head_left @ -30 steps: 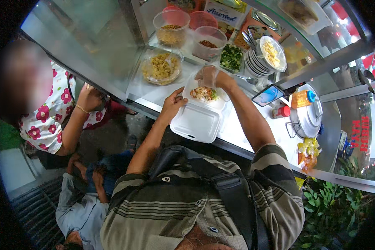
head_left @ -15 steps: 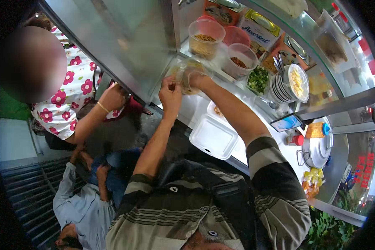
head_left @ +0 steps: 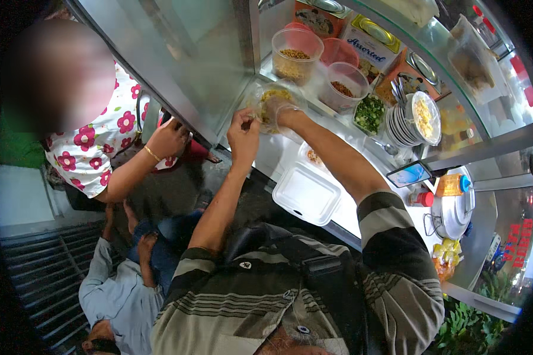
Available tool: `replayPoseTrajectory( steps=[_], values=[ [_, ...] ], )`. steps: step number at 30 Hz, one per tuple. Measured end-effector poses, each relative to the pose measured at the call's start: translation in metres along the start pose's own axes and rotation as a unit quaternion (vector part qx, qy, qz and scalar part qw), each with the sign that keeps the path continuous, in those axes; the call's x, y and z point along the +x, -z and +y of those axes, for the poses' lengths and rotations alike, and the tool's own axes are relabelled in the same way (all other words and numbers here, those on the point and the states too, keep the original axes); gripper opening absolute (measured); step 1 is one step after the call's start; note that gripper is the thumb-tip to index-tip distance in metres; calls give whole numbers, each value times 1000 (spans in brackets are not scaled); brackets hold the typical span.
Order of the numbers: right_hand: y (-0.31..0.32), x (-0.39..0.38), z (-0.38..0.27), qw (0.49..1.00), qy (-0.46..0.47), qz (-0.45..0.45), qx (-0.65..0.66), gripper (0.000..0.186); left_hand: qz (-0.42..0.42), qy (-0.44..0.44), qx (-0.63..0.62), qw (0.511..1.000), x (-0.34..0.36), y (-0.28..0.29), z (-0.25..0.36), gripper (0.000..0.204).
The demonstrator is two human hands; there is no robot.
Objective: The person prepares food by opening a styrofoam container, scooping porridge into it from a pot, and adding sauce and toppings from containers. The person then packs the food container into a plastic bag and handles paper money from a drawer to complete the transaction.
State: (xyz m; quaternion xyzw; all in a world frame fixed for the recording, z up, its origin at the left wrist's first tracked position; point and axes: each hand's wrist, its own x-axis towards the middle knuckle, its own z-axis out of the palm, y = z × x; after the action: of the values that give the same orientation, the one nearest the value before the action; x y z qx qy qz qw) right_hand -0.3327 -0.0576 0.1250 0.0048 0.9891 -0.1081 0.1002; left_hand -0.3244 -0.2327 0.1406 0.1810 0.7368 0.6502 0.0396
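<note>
My left hand (head_left: 244, 127) pinches the edge of clear plastic around a bowl of yellow food (head_left: 276, 94) at the back of the counter. My right hand (head_left: 284, 113) reaches into that bowl, its fingers obscured by clear plastic and food. Nearer me, an open white foam box (head_left: 305, 194) holds some food in its far compartment, partly behind my right forearm.
Tubs of toppings (head_left: 342, 89), greens (head_left: 370, 114), stacked plates (head_left: 401, 124), a phone (head_left: 408, 174) and a lidded pot (head_left: 450, 219) line the glass-sided stall (head_left: 500, 195). A person in a floral top (head_left: 89, 148) stands left of the pane; another in light blue (head_left: 121, 302) is lower left.
My hands have moved from the foam box up and back to the yellow food bowl, mostly by half a second ago. The view has shifted, and the floral-topped person's head has moved slightly.
</note>
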Motion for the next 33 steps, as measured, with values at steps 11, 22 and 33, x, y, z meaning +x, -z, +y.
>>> replayPoseTrajectory(
  steps=[11, 22, 33],
  values=[
    [14, -8, 58, 917, -46, 85, 386, 38, -28, 15, -11, 999, 10, -15, -39, 25],
    [24, -159, 81, 963, -139, 59, 223, 29, -38, -21, 4, 999, 3, -10, -50, 28],
    [-30, -173, 73, 977, -65, 128, 157, 26, -100, 31, 19, 994, -81, 9, -64, 45]
  ],
)
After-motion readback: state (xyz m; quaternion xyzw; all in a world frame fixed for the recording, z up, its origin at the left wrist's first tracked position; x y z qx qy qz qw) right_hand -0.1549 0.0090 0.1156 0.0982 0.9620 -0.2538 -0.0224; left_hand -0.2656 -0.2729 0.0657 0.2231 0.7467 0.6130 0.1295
